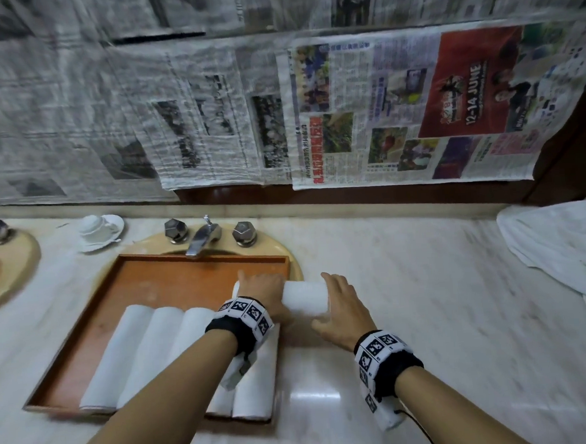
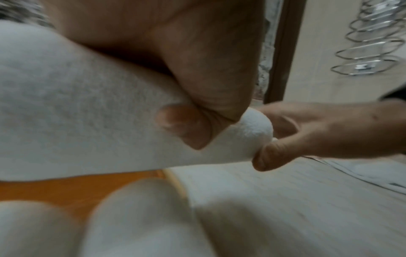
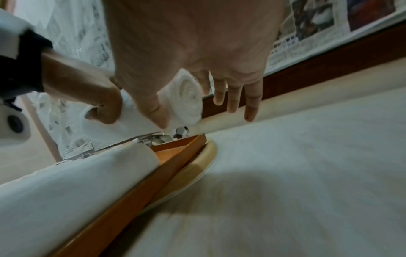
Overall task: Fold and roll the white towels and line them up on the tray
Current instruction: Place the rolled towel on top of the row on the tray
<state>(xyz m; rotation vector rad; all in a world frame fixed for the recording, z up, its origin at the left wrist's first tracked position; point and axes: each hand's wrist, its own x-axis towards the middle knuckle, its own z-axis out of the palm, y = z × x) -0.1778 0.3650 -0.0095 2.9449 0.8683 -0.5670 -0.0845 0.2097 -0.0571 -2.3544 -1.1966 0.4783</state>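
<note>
A rolled white towel [image 1: 305, 298] hangs crosswise over the right rim of the orange wooden tray [image 1: 171, 277], clear of it. My left hand [image 1: 265, 290] grips its left part, thumb [image 2: 182, 125] pressed into the cloth. My right hand [image 1: 337, 301] holds the right end, thumb in front, index finger behind, other fingers straight. The right wrist view shows the spiral end of the roll [image 3: 186, 100]. Several rolled towels [image 1: 135, 351] lie side by side on the tray, partly hidden by my left forearm.
The tray sits on a beige sink with a chrome faucet [image 1: 201, 239]. A heap of unfolded white towels [image 1: 561, 250] lies at the counter's right end. A white cup on a saucer [image 1: 98, 230] stands at the back left. Newspaper covers the wall.
</note>
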